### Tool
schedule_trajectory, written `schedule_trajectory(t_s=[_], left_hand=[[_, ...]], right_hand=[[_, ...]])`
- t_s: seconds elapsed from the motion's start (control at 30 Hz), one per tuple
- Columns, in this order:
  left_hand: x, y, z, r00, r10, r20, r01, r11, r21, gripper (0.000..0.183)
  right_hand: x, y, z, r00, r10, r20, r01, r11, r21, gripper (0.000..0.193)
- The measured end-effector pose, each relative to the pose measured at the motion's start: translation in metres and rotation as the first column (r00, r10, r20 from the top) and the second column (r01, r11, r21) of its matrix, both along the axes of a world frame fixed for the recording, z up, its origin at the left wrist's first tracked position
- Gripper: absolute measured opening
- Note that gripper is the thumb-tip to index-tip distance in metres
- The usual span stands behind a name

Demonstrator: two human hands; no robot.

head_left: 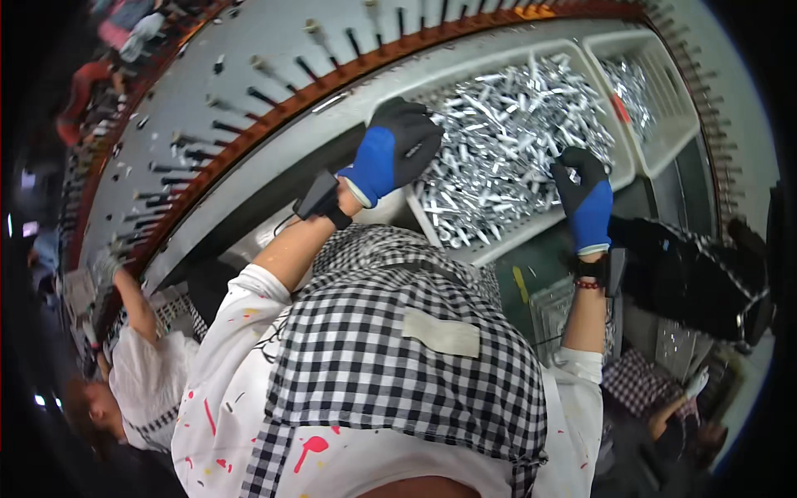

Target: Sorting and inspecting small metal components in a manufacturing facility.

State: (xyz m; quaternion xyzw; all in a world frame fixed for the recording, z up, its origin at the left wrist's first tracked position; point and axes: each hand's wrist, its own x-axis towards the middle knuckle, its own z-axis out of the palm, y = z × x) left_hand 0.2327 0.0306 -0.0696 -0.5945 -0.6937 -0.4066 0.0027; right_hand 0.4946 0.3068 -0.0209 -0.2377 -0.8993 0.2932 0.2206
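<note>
Both my hands wear black-and-blue work gloves. My left hand (403, 143) is over the left end of a white plastic bin (498, 249), which holds a heap of small shiny silver metal parts (515, 133). Its fingers are bent together and point to the right, their tips turned down out of sight. My right hand (584, 192) is at the bin's right side, above the edge of the heap. There the thumb and forefinger curl toward each other; whether a part sits between them is unclear against the silver pile.
A smaller white bin (672, 137) with similar parts adjoins at the right. Beyond the bins curves a brown rail (332, 81) with upright pegs, some tipped with pale pieces. A black garment (689, 270) lies at right, near a clear tray (552, 311). Other people work at left and lower right.
</note>
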Motion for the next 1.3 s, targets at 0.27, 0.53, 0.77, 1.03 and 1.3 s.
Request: schedule_trajectory(t_s=[0.27,0.53,0.77,1.03,1.3], left_hand=[[0.004,0.106,-0.01,0.999,0.0,-0.035,0.0,1.0,0.017,0.028],[0.027,0.179,-0.028,0.955,-0.094,-0.281,0.09,0.996,-0.025,0.047],[0.041,0.12,-0.018,0.968,-0.075,-0.24,0.032,0.984,-0.176,0.044],[0.051,0.055,-0.016,0.996,-0.042,-0.077,0.016,0.948,-0.318,0.03],[0.043,0.049,-0.005,0.982,0.05,0.181,-0.044,0.998,-0.035,0.027]], right_hand=[[0.225,0.018,0.024,0.89,-0.442,0.115,0.426,0.894,0.139,0.017],[0.419,0.044,0.035,0.313,-0.848,0.428,0.624,0.523,0.581,0.042],[0.116,0.06,0.016,0.925,-0.352,0.147,0.311,0.919,0.245,0.037],[-0.074,0.095,-0.061,0.942,0.093,0.321,-0.283,0.735,0.616,0.044],[-0.072,0.182,-0.041,0.988,0.141,0.059,-0.149,0.81,0.567,0.02]])
